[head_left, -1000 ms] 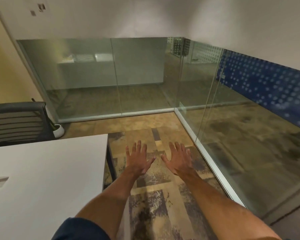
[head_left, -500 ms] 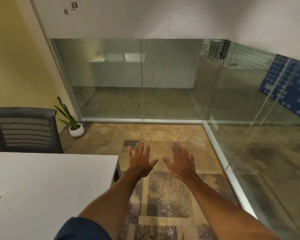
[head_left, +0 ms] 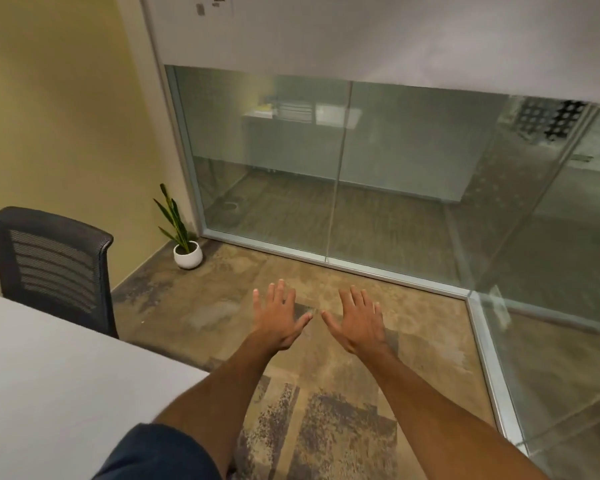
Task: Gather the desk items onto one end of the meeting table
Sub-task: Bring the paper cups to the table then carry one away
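The white meeting table (head_left: pixel 49 382) fills the lower left of the head view, and the part in view carries no desk items. My left hand (head_left: pixel 278 317) and my right hand (head_left: pixel 357 322) are stretched out side by side over the carpet, palms down, fingers straight and spread. Neither hand holds or touches anything. Both hands are to the right of the table's end, apart from it.
A black mesh office chair (head_left: pixel 54 268) stands behind the table at the left. A small potted plant (head_left: pixel 184 244) sits in the corner by the yellow wall. Glass partition walls (head_left: pixel 361 174) enclose the room ahead and to the right. Patterned carpet (head_left: pixel 319 431) lies underfoot.
The view has swung to the left: the chair, the plant and the yellow wall have come further into view. My hands keep the same spread pose in front of me.
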